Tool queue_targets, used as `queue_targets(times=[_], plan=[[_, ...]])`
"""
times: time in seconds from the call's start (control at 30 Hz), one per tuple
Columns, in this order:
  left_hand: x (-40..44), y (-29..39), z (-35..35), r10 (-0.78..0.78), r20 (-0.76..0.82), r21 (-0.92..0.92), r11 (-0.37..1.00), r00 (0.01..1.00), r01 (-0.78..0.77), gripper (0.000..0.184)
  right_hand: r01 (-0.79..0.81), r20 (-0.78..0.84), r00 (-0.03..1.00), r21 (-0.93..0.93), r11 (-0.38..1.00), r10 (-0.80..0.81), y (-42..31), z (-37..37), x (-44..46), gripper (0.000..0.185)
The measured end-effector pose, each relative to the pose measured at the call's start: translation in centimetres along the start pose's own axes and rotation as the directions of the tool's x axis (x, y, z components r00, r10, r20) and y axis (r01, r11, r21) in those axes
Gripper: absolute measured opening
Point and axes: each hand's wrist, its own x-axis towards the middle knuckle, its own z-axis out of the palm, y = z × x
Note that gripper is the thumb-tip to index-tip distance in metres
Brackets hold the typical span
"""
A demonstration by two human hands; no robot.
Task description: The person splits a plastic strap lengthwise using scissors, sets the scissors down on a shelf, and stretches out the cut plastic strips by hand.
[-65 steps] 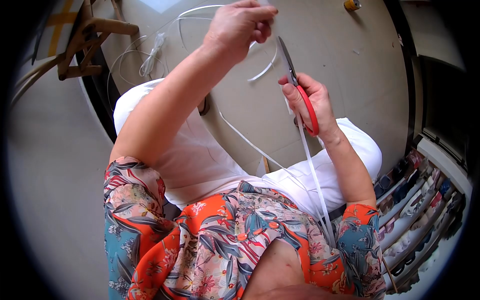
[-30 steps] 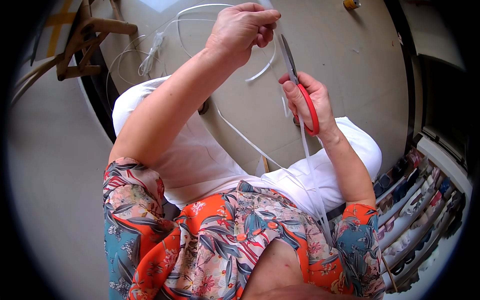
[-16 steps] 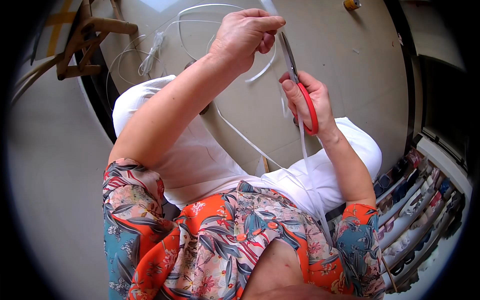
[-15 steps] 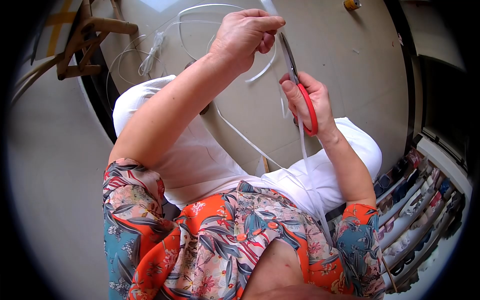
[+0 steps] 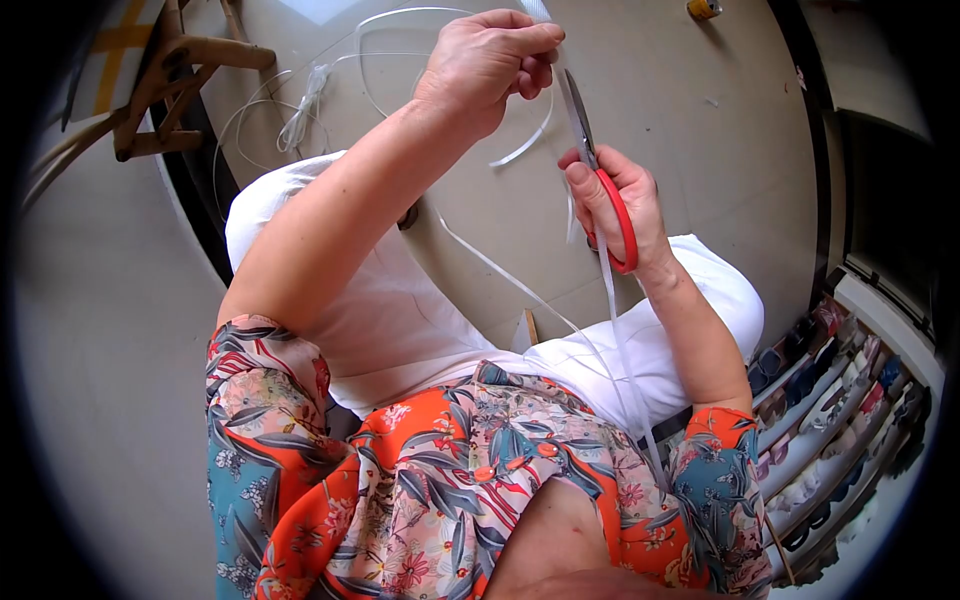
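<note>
My left hand (image 5: 490, 65) is closed in a pinch on a white strip (image 5: 536, 10), which shows just above the fingertips. Lower and to the right, my right hand (image 5: 615, 200) grips scissors (image 5: 618, 215) with red handles, their blades pointing up toward my left hand and looking nearly closed. Another length of white strip (image 5: 618, 330) runs from the right hand down over my lap to my shirt. A thinner strip (image 5: 500, 270) curves up from my lap across the floor between my legs. How the strip sits inside each hand is hidden.
Loops of white strip (image 5: 360, 60) and a tied bundle (image 5: 303, 110) lie on the tiled floor (image 5: 720, 170). A wooden frame (image 5: 215, 52) stands upper left. A yellow roll (image 5: 704, 9) lies upper right. A rack with shoes (image 5: 830, 400) is at lower right.
Since half a second ago, my left hand has shifted slightly up and left. The strips over my lap and on the floor have moved a little. My right hand and the scissors look almost unmoved.
</note>
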Motion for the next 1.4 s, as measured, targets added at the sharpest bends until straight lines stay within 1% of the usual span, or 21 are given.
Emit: queue_targets(times=[0.1, 0.2, 0.27, 0.3, 0.47, 0.57, 0.63, 0.67, 0.77, 0.8, 0.87, 0.9, 1.0, 1.1, 1.2, 1.3, 1.4], plan=[[-0.2, 0.1, 0.4, 0.004, -0.016, 0.005, 1.000, 1.000, -0.004, 0.014, -0.017, 0.020, 1.000, 0.039, 0.999, 0.016, -0.1, -0.3, -0.2, 0.028], [-0.2, 0.2, 0.5, 0.003, -0.025, 0.016, 1.000, 1.000, -0.002, 0.014, -0.010, 0.006, 1.000, -0.007, 1.000, 0.011, -0.2, -0.2, -0.1, 0.028], [-0.6, 0.6, 1.0, 0.001, -0.050, 0.028, 1.000, 0.999, 0.001, 0.014, 0.025, -0.004, 1.000, -0.016, 1.000, -0.025, -0.2, -0.2, 0.1, 0.028], [-0.8, 0.5, 1.1, -0.013, -0.044, 0.028, 1.000, 0.999, 0.014, 0.014, 0.042, -0.009, 0.999, -0.021, 0.999, -0.042, -0.2, -0.2, 0.2, 0.028], [-1.1, 0.1, 1.1, -0.060, -0.012, 0.021, 0.998, 0.998, 0.060, 0.014, 0.024, -0.018, 1.000, -0.014, 1.000, -0.025, -0.2, -0.1, 0.2, 0.028], [-0.6, 0.1, 0.8, -0.088, 0.012, -0.047, 0.995, 0.996, 0.089, 0.012, 0.012, 0.013, 1.000, 0.020, 1.000, -0.012, 0.1, -0.2, 0.0, 0.027], [0.6, 0.8, 0.1, -0.044, -0.016, -0.088, 0.995, 0.999, 0.043, 0.011, 0.018, 0.031, 0.999, 0.031, 0.999, -0.019, 0.1, -0.1, 0.0, 0.026], [1.4, 0.9, -0.7, -0.036, -0.033, -0.081, 0.996, 0.999, 0.033, 0.011, 0.027, 0.034, 0.999, 0.028, 0.999, -0.028, 0.1, 0.1, -0.1, 0.025], [2.0, 0.4, -1.0, 0.028, 0.024, -0.122, 0.992, 0.999, -0.025, 0.010, 0.053, 0.018, 0.998, -0.001, 0.999, -0.053, -0.1, 0.1, -0.2, 0.024], [1.8, 0.9, -0.7, 0.040, 0.009, -0.089, 0.995, 0.999, -0.039, 0.011, 0.064, 0.009, 0.998, -0.018, 0.998, -0.064, -0.4, 0.0, -0.1, 0.024], [1.2, 1.8, -0.1, 0.067, -0.018, -0.027, 0.997, 0.998, -0.067, 0.012, 0.067, -0.008, 0.998, -0.017, 0.998, -0.067, -1.1, -0.3, -0.2, 0.030], [1.1, 2.0, -0.1, 0.072, -0.005, -0.030, 0.997, 0.997, -0.072, 0.012, 0.068, -0.016, 0.998, -0.019, 0.997, -0.068, -1.4, -0.4, -0.3, 0.033], [0.4, 2.4, 0.3, 0.081, 0.018, -0.044, 0.996, 0.997, -0.080, 0.013, 0.032, -0.039, 0.999, -0.093, 0.995, -0.036, -2.7, -0.6, -0.5, 0.034], [-0.9, 3.4, 1.4, 0.089, 0.024, -0.056, 0.995, 0.996, -0.088, 0.014, 0.056, -0.027, 0.998, -0.100, 0.993, -0.059, -3.5, -0.2, -0.5, 0.034], [-1.6, 4.0, 1.6, 0.120, 0.042, -0.075, 0.990, 0.992, -0.117, 0.015, 0.034, -0.047, 0.998, -0.007, 0.999, -0.034, -4.4, 0.7, -0.9, 0.036], [-1.5, 3.5, 1.5, 0.135, 0.051, -0.082, 0.988, 0.989, -0.131, 0.015, 0.052, -0.065, 0.997, 0.020, 0.998, -0.051, -3.9, 0.8, -0.5, 0.039], [-1.8, 3.6, 1.3, 0.138, 0.055, -0.077, 0.988, 0.989, -0.133, 0.015, 0.028, -0.055, 0.998, 0.022, 0.999, -0.027, -4.3, 1.1, -0.5, 0.042]])
